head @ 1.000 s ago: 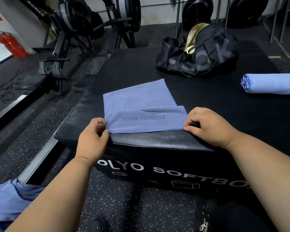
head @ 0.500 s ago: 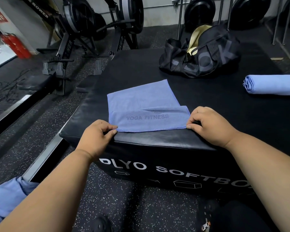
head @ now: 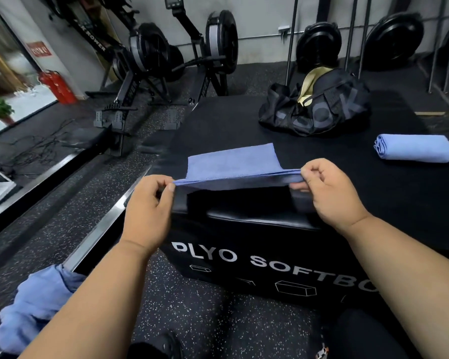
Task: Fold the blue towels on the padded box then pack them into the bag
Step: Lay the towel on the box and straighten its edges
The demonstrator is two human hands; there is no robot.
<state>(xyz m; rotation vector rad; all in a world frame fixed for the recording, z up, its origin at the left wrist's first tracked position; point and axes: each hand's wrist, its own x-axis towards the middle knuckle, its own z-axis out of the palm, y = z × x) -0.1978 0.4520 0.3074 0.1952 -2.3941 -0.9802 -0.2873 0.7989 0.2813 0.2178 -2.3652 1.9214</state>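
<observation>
Both hands, left (head: 151,203) and right (head: 329,193), pinch the near corners of the soft blue towel (head: 231,164), lifting its folded edge off the smooth, black padded box (head: 257,224); its far part lies flat.

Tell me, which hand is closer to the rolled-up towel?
Right. The right hand is below-left of the rolled towel, apart from it; the left hand is much farther left.
</observation>
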